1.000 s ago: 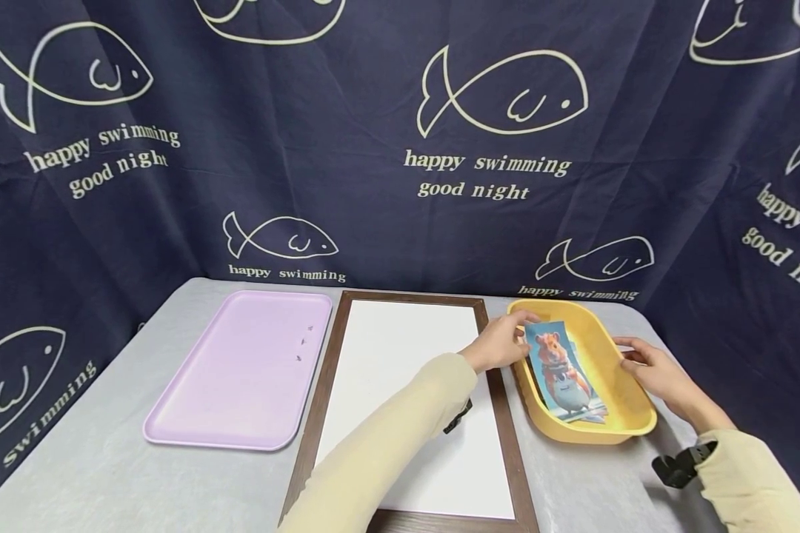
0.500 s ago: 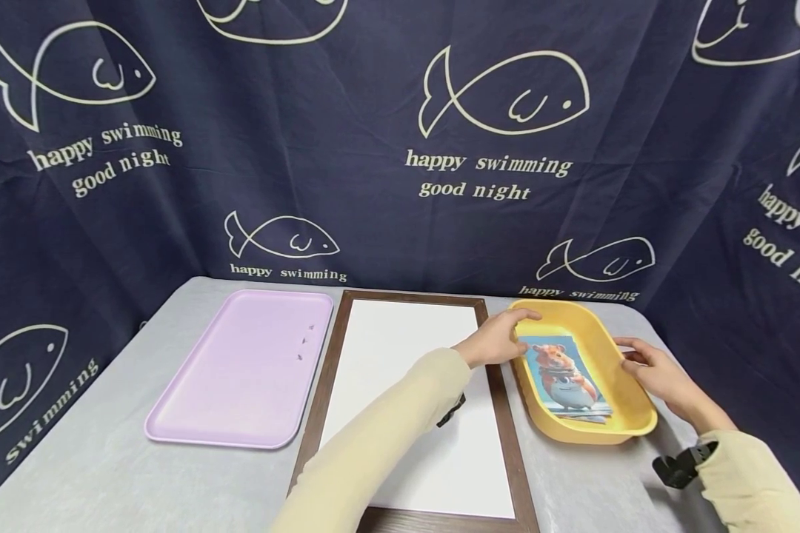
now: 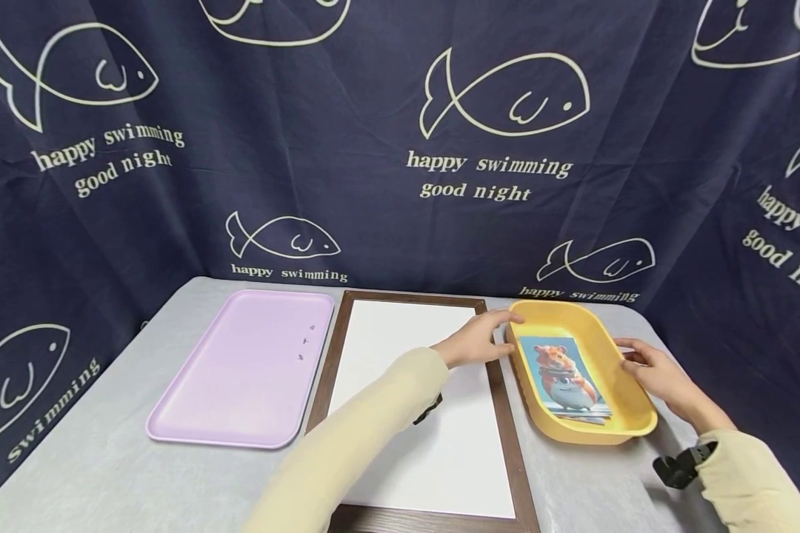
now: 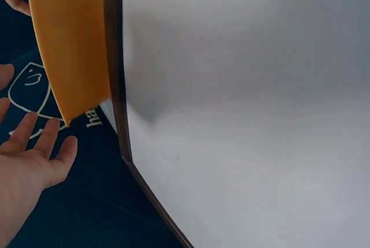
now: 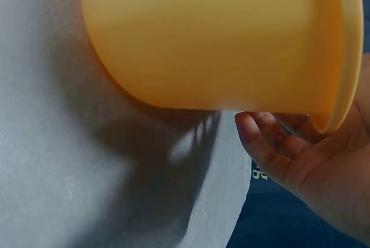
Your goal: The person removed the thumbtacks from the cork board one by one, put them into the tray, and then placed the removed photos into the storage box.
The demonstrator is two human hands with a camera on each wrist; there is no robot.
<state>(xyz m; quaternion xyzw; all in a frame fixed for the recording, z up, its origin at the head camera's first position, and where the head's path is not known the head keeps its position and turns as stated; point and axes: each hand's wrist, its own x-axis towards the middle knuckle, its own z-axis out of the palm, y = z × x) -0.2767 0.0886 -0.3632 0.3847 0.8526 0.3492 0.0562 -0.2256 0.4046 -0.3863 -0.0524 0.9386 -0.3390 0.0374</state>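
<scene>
A yellow plastic basin (image 3: 630, 403) stands at the right of the table. Inside lies a small stack of picture cards (image 3: 570, 377), the top one showing an orange-and-white hamster on blue. My left hand (image 3: 476, 339) is at the basin's left rim, over the board's frame, fingers spread and nothing between them. In the left wrist view that hand (image 4: 32, 158) has its fingers apart beside the basin's wall (image 4: 69, 40). My right hand (image 3: 660, 377) holds the basin's right rim. From the right wrist, its fingers (image 5: 263, 144) lie along the outer wall, the thumb mostly hidden behind the rim.
A white board (image 3: 407, 414) with a brown wooden frame (image 3: 507, 437) lies mid-table, left of the basin. Farther left is a lilac tray (image 3: 240, 370) with small dark marks along its right side. A navy fish-print curtain (image 3: 387, 148) hangs behind the grey table.
My left hand has let go of the hamster card, which now lies flat on the stack in the basin, and has drawn back left to the rim. My right hand stays put.
</scene>
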